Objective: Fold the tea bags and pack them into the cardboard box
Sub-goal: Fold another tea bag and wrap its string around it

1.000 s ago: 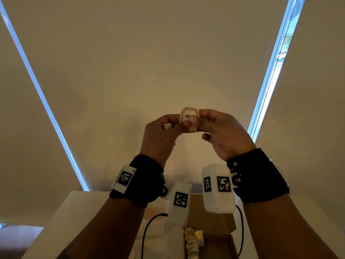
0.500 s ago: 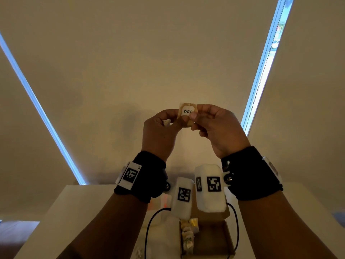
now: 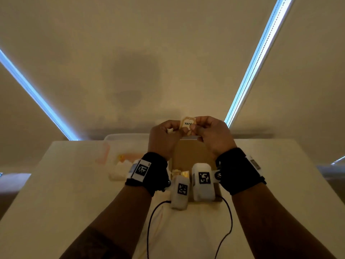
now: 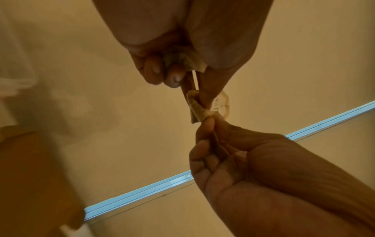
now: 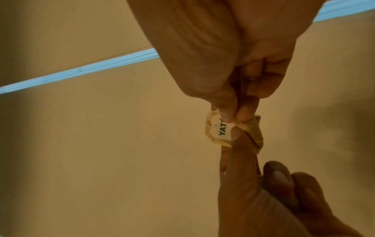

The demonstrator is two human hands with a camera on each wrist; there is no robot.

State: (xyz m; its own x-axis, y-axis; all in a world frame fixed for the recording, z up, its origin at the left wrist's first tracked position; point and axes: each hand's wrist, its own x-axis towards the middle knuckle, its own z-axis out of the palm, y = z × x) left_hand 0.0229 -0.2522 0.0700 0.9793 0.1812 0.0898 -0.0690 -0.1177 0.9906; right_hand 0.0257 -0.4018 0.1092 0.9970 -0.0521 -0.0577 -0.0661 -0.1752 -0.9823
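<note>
Both hands hold one small folded tea bag point(image 3: 187, 122) in the air above the far end of the open cardboard box point(image 3: 192, 154). Its white tag reads "YAT". My left hand point(image 3: 182, 128) pinches it from the left, and my right hand point(image 3: 195, 126) pinches it from the right. In the left wrist view the left hand point(image 4: 204, 100) and right hand point(image 4: 209, 124) meet on the crumpled bag point(image 4: 198, 110), and a thin string point(image 4: 195, 78) runs up into the left palm. The right wrist view shows the tag point(image 5: 220, 129) between the thumbs. Several folded tea bags point(image 3: 180, 172) lie inside the box.
The box sits mid-table with its lid point(image 3: 188, 139) raised at the far side. A clear plastic container point(image 3: 112, 139) with loose tea bags point(image 3: 121, 165) stands at the back left. Two cables point(image 3: 149, 227) trail from the wrist cameras over the white table point(image 3: 65, 202).
Both hands have come down with the tea bag to just above the box. The view has tilted down, so more of the table and container shows. Both pinches are unchanged.
</note>
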